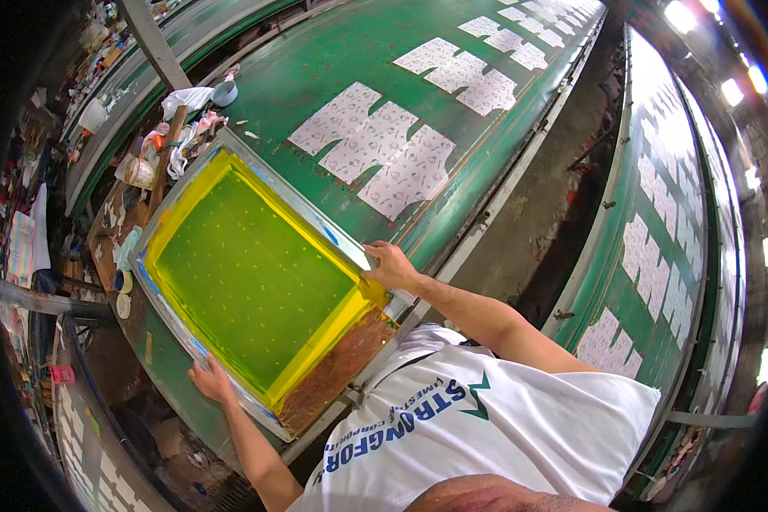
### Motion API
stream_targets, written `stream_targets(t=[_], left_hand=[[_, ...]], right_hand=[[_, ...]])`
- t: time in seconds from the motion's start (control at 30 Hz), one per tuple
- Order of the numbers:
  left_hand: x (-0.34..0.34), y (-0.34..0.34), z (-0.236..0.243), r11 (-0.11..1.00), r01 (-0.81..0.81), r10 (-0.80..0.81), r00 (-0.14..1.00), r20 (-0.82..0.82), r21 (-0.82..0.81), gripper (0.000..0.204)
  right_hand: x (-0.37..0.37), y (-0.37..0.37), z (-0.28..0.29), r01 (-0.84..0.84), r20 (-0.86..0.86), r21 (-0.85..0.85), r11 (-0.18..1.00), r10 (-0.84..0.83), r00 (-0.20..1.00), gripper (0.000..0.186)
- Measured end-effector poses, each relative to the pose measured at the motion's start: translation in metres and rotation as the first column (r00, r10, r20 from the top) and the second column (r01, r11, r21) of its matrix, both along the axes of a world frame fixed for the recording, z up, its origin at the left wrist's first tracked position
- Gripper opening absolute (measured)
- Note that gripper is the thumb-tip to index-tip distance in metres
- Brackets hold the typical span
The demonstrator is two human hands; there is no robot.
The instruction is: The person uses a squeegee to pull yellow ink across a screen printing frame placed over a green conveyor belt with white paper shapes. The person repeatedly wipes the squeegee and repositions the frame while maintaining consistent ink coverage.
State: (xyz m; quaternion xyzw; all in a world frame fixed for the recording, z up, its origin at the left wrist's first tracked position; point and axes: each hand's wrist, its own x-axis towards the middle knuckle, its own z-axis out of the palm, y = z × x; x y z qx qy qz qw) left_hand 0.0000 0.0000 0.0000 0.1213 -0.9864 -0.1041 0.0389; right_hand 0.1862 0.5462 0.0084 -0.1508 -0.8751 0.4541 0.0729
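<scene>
A screen printing frame [252,269] with yellow-green mesh and a metal rim lies tilted across the end of a long green table. Small pale marks dot its mesh, and blue tape patches stick to the rim. My left hand [214,381] is closed on the rim's lower left side. Across from it, my right hand [390,266] grips the opposite side near the right corner, thumb and fingers around the edge. Just past the frame, printed fabric pieces [375,149] lie flat on the green table [269,98].
Rags [183,149], a blue-grey bowl [224,93] and a stained bucket [136,171] crowd the table's far left end. A brown worn board [341,363] sits by my body. On the right, beyond an aisle, another green table [602,264] carries more fabric pieces.
</scene>
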Motion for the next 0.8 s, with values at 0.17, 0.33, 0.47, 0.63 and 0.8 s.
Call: stream_targets(t=[0.17, 0.33, 0.47, 0.63, 0.8], left_hand=[[0.003, -0.001, -0.007, 0.999, 0.034, -0.036, 0.997, -0.067, -0.021, 0.068], [0.003, 0.000, -0.010, 0.999, 0.003, -0.006, 0.998, -0.059, -0.050, 0.067], [0.002, 0.008, -0.009, 0.991, 0.056, -0.069, 0.992, -0.109, -0.125, 0.059], [0.007, 0.012, -0.015, 0.994, 0.055, -0.063, 0.994, -0.088, -0.096, 0.058], [0.005, 0.014, -0.019, 0.995, 0.065, -0.070, 0.996, -0.062, -0.081, 0.058]], right_hand=[[0.001, 0.007, -0.001, -0.037, -0.043, 0.005, 0.999, 0.038, 0.998, 0.075], [0.002, 0.009, -0.005, -0.059, -0.082, 0.106, 0.993, 0.068, 0.994, 0.072], [0.002, 0.007, -0.011, -0.009, -0.067, 0.068, 0.998, 0.014, 0.998, 0.067], [0.000, -0.005, -0.019, 0.075, -0.103, 0.103, 0.992, -0.065, 0.993, 0.060], [0.001, -0.006, -0.022, 0.070, -0.122, 0.120, 0.990, -0.055, 0.991, 0.060]])
